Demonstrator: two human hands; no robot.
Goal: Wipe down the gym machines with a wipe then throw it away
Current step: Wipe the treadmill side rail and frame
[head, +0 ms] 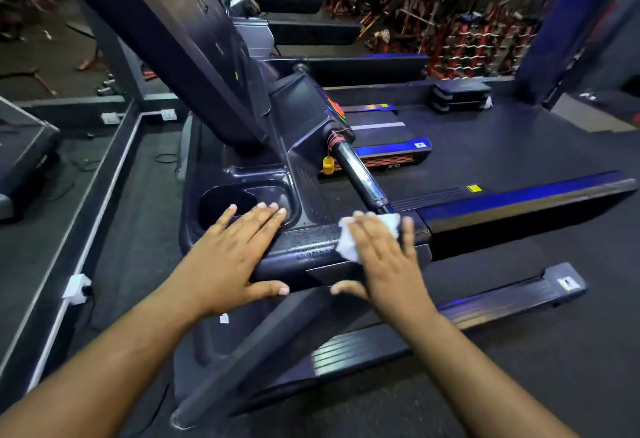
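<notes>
White wipe [360,236] is lying under my flat, straight-fingered right hand [384,261] on the treadmill console [311,247]; left hand [235,254] is bracing flat at nine o'clock. Nothing's pinching it, so it's risking bunching or sliding off the edge.

Dark rubber floor [519,146]; red weight racks [467,39] at back; blue pillar [568,22] right.

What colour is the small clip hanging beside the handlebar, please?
The small plastic clip is yellow; the head view shows it.
</notes>
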